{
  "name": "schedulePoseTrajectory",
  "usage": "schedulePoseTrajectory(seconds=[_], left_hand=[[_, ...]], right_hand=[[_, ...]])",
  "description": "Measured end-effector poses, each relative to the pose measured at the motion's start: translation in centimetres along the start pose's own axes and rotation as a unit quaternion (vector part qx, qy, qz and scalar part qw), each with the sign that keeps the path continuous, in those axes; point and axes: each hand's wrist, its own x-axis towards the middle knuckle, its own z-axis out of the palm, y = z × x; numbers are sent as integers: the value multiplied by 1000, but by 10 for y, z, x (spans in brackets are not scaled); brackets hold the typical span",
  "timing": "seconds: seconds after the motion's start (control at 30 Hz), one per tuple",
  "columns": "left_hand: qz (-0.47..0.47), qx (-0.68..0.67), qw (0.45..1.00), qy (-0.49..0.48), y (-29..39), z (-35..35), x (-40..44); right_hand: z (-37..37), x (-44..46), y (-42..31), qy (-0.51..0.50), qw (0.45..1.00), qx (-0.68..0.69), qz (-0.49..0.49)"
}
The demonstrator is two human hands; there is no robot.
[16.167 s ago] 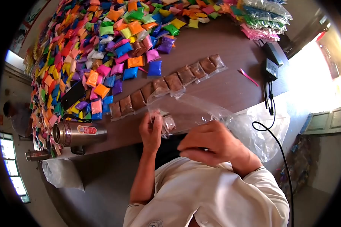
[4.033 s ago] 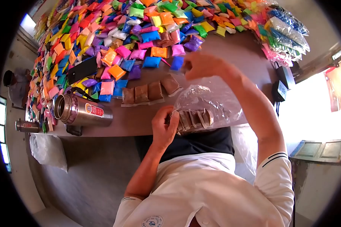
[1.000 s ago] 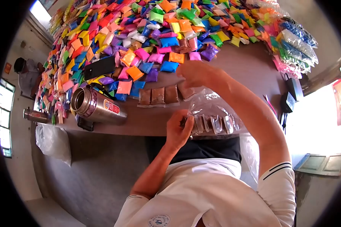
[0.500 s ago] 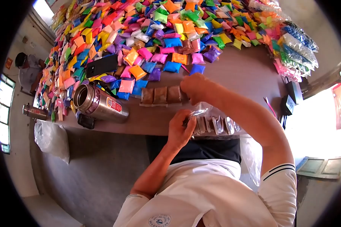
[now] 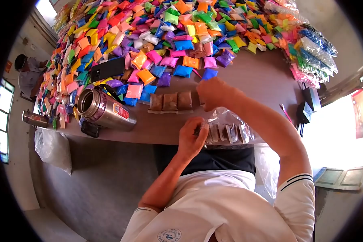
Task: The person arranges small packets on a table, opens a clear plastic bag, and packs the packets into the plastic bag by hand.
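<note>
The left hand [image 5: 194, 135] grasps the left end of a clear bag [image 5: 222, 117], whose brown packets [image 5: 225, 132] stand in a row at that hand's 3 o'clock, by the near edge of the counter [image 5: 262, 72]. At 1 o'clock the right hand [image 5: 214, 94] is curled; whether it holds anything, I cannot tell. Three loose packets [image 5: 170, 102] lie at 11 o'clock. Should the left grip slacken, the bag could slip edgeward and spill; careless right-hand contact could topple its row.
</note>
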Motion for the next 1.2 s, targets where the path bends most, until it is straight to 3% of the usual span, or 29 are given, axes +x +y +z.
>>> schedulePoseTrajectory(seconds=[0.07,0.13,0.23,0.47,0.63,0.73,0.83,0.97,1.03,1.07,1.13,1.17,1.2], left_hand=[[6,9,1000,10,1,0,-1],[-4,5,1000,7,2,0,-1],[-18,-5,1000,0,2,0,-1],[-12,12,1000,-13,9,-3,1],[8,15,1000,-12,5,-3,2],[0,7,1000,-8,9,-1,3],[-10,18,1000,-10,1,-1,0],[-41,8,999,-20,-4,0,-3],[-44,-7,999,-3,-5,1,-3],[-37,1,999,2,-7,1,-3],[-31,2,999,-7,-9,1,-2],[-33,-9,999,-8,-6,1,0],[-38,-19,999,-14,-3,0,-1]], right_hand=[[-11,-1,-1,-33,999,30,27],[-13,1,1,55,988,141,26],[-11,12,-7,70,981,183,-5],[12,37,-25,99,987,117,-53],[2,43,-30,20,997,52,-44],[1,34,-22,31,998,-17,-52],[-19,12,-3,79,995,45,42],[-61,-53,13,310,927,184,102],[-90,-109,0,258,904,318,121],[-80,-131,-1,254,905,315,134],[-61,-169,-4,355,847,392,60],[-49,-181,-9,353,849,389,63],[-32,-191,-15,382,776,493,92]])
